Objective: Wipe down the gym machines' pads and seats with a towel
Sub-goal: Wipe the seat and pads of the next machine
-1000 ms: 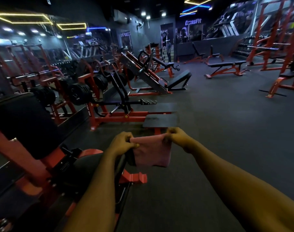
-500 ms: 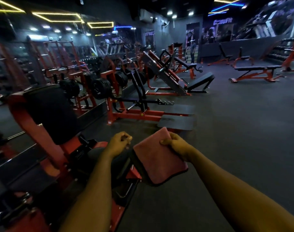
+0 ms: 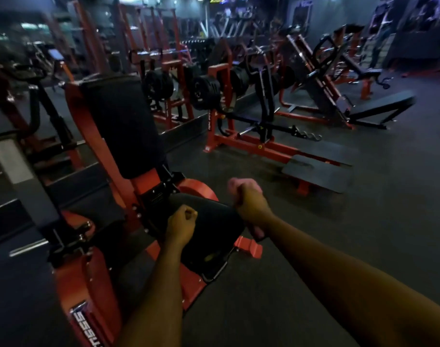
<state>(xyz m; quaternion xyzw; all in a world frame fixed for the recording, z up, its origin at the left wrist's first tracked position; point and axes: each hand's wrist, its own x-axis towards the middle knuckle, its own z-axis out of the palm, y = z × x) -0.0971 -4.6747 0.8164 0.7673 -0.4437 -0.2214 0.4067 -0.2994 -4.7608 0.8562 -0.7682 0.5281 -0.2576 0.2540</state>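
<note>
Right grip (image 3: 250,205) clamped on pink towel (image 3: 241,184), bunched, long axis up-down through fist; left grip (image 3: 181,221) curled empty over black seat (image 3: 215,222), red-frame machine (image 3: 125,186), dark gym floor (image 3: 351,234).

Towel nearly swallowed by the fist, far gym a dark smear.

The right hand (image 3: 249,205) hides most of the pink towel (image 3: 242,186): only a bunch above the knuckles and a scrap below the wrist peek out, both smeared by motion. The left hand (image 3: 181,225) is a fist with its fingertips tucked out of sight, and with its forearm it covers part of the black seat (image 3: 214,229). The silver nameplate (image 3: 82,324) runs off the bottom edge, its lettering incomplete. Both forearms are cut there too. The far machines (image 3: 314,78) blur together, details unreadable.
</note>
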